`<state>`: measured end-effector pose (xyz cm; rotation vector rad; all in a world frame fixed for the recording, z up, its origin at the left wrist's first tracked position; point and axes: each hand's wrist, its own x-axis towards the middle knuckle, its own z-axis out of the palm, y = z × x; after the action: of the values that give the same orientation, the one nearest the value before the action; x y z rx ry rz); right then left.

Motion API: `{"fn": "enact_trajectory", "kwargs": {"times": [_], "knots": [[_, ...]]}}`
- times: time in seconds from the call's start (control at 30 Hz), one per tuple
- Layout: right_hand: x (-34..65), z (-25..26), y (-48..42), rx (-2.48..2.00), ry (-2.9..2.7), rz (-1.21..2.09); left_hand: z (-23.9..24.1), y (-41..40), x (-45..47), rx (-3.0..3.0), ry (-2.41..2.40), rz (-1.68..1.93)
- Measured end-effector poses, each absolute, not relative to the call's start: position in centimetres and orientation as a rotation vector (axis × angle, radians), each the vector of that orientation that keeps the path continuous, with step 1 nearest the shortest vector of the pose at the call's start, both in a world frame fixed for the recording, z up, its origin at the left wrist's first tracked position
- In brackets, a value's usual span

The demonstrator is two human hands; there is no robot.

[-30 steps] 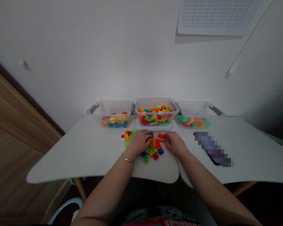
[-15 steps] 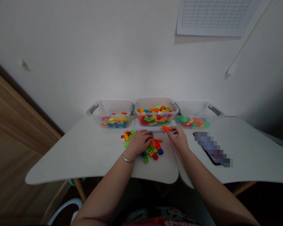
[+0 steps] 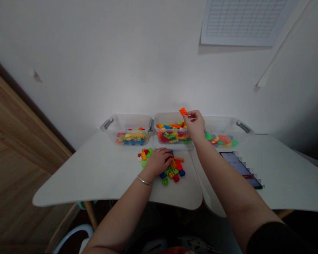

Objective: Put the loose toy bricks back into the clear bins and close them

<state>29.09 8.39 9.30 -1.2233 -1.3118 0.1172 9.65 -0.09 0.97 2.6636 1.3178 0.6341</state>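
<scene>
My right hand (image 3: 196, 121) is raised above the middle bin, pinching an orange building brick (image 3: 183, 111) between thumb and fingertips. The studs of the brick show. Below, my left hand (image 3: 160, 161) lies over a loose pile of coloured building bricks, fingers bent a little and resting on them. What is beneath the palm is hidden. Around that hand I see a red brick (image 3: 179, 165), a green brick (image 3: 165, 181), a blue brick (image 3: 182, 173) and several others. The clear middle bin (image 3: 161, 118) holds many mixed bricks; my right wrist covers part of its right side.
A clear left bin (image 3: 127, 120) and a clear right bin (image 3: 219, 123), both with colourful plastic pieces, flank the middle one against the wall. A phone (image 3: 240, 167) lies on the white table (image 3: 95, 169) at the right. A printed sheet (image 3: 238, 24) hangs above.
My right hand has lifted the orange brick from near the table in front of the middle bin up over that bin. My left hand stays on the pile. The view has shifted slightly.
</scene>
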Motion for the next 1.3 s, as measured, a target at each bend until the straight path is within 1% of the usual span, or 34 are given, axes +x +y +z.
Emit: {"fn": "enact_trajectory", "kwargs": {"times": [0.2, 0.4, 0.6, 0.73, 0.83, 0.97, 1.03, 1.17, 1.3], "knots": [[27.9, 10.6, 10.0, -1.707, -1.612, -0.026, 1.0, 0.0, 9.6, 2.677, 1.294, 0.644], [27.7, 10.5, 9.6, -1.819, -1.673, -0.014, 0.8, 0.2, 9.6, 2.703, 1.267, 0.636], [28.3, 9.8, 9.9, -1.592, -1.732, -0.054, 0.8, 0.3, 9.7, 2.717, 1.255, 0.641], [28.8, 9.2, 9.6, -1.294, -1.736, -0.09, 0.8, 0.3, 9.7, 2.716, 1.251, 0.652], [28.8, 8.7, 7.5, -1.094, -1.707, -0.131, 0.8, 0.2, 9.7, 2.698, 1.27, 0.675], [28.8, 6.7, 3.4, -0.958, -1.805, -0.172, 0.8, 0.2, 9.7, 2.7, 1.267, 0.664], [29.1, 4.9, 1.8, -0.975, -1.86, -0.114, 0.8, 0.2, 9.7, 2.712, 1.256, 0.649], [30.6, 0.6, 0.3, -1.154, -1.937, 0.092, 0.6, 0.2, 9.5, 2.72, 1.271, 0.641], [32.0, -2.2, -1.1, -1.363, -2.032, 0.189, 0.4, 0.3, 9.5, 2.706, 1.295, 0.634]]}}
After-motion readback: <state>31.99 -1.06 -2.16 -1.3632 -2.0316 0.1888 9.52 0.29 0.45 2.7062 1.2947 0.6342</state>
